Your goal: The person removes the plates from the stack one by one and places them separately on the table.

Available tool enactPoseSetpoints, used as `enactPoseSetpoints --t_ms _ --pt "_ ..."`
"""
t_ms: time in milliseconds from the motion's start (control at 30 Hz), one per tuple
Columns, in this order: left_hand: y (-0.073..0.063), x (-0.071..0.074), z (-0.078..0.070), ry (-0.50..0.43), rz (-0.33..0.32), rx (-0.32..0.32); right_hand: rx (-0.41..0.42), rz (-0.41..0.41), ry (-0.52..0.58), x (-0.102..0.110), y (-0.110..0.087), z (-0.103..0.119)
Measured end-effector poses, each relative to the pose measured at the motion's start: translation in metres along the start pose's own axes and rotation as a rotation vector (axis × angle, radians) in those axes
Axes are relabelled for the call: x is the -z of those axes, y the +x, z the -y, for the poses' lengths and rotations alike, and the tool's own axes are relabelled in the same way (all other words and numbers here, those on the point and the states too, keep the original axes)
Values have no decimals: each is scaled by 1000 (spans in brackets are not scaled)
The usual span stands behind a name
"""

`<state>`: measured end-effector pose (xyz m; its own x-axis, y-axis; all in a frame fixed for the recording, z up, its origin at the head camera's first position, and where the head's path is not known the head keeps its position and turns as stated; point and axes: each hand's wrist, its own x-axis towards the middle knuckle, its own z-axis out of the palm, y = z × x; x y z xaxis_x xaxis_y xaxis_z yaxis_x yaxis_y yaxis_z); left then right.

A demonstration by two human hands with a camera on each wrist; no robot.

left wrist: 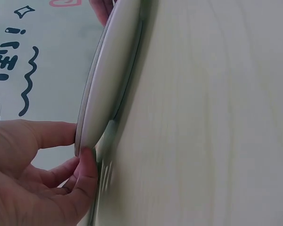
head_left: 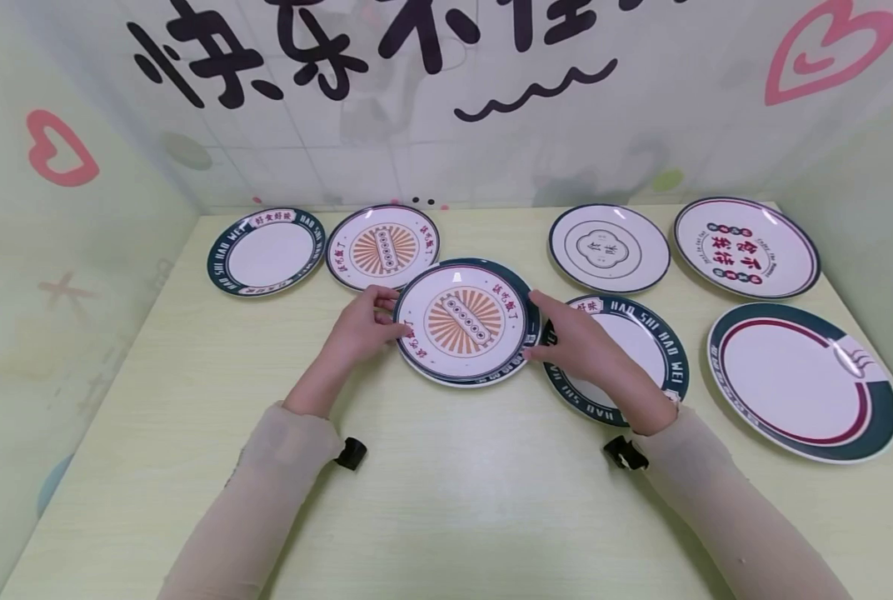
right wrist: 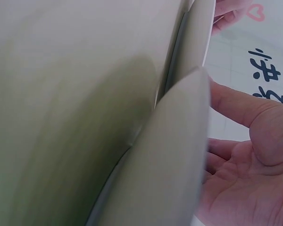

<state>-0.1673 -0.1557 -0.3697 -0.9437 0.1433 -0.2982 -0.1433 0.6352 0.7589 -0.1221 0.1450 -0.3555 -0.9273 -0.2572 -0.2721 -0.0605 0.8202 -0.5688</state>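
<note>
A white plate with an orange sunburst (head_left: pixel 465 322) lies on a second plate with a dark teal rim (head_left: pixel 517 279), near the middle of the table. My left hand (head_left: pixel 366 325) holds the left edge of these stacked plates; in the left wrist view, its fingers pinch the two rims. Across from it, my right hand (head_left: pixel 585 342) grips the right edge, thumb and fingers spread along the rim. Below that hand, a teal-rimmed lettered plate (head_left: pixel 668 346) is partly covered. The right wrist view shows a plate's pale underside (right wrist: pixel 165 155) close up, hiding part of the right fingers.
At the back left are a teal-rimmed lettered plate (head_left: pixel 217 258) and another sunburst plate (head_left: pixel 349 242). The back right has a plate with a grey emblem (head_left: pixel 610 247) and one with red characters (head_left: pixel 746 247). A large oval plate (head_left: pixel 791 379) lies near the table's right edge.
</note>
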Motion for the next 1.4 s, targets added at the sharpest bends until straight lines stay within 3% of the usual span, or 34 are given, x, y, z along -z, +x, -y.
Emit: enactPoseSetpoints --t_ms 200,400,767,1100,1400 --pt "-1 9 3 -61 21 36 6 0 0 0 0 0" --pt "-3 20 9 -157 10 34 -6 12 -3 1 0 1" --pt "-29 56 23 -304 -83 42 -9 20 -6 3 0 2" --pt "-51 93 56 -404 -158 91 -14 20 -14 4 1 4" --pt "-69 113 89 -586 -170 125 -14 24 -13 4 1 5"
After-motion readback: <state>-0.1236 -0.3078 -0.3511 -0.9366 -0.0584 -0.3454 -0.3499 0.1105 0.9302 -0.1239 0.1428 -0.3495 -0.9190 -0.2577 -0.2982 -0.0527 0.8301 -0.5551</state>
